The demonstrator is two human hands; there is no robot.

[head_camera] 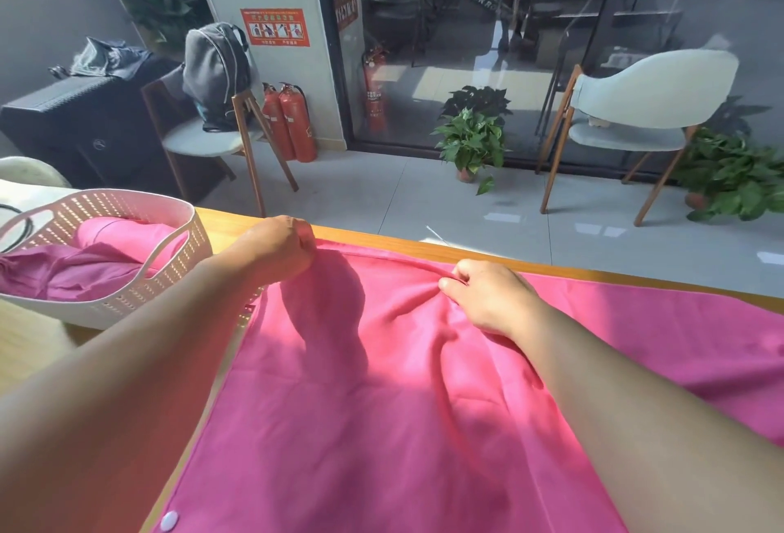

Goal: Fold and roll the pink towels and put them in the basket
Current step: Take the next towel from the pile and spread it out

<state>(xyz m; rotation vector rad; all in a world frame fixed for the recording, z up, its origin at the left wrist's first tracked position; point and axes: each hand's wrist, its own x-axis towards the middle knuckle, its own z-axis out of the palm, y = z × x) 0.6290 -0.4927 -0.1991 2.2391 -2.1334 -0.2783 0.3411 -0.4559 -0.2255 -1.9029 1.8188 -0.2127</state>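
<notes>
both hands pinch the far edge of the flat pink cloth towel (403, 405) on the wooden desk (424, 245) — left hand (282, 246) at its corner, right hand (488, 297) mid-edge.

A pink towel (382, 405) lies spread flat beside the white basket (186, 252) holding crumpled pink towels (97, 265).

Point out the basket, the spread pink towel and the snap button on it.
basket (193, 231): head view, on its right rim.
spread pink towel (403, 426): head view, on its flat middle.
snap button (169, 520): head view, on the white stud near the towel's left edge.
</notes>
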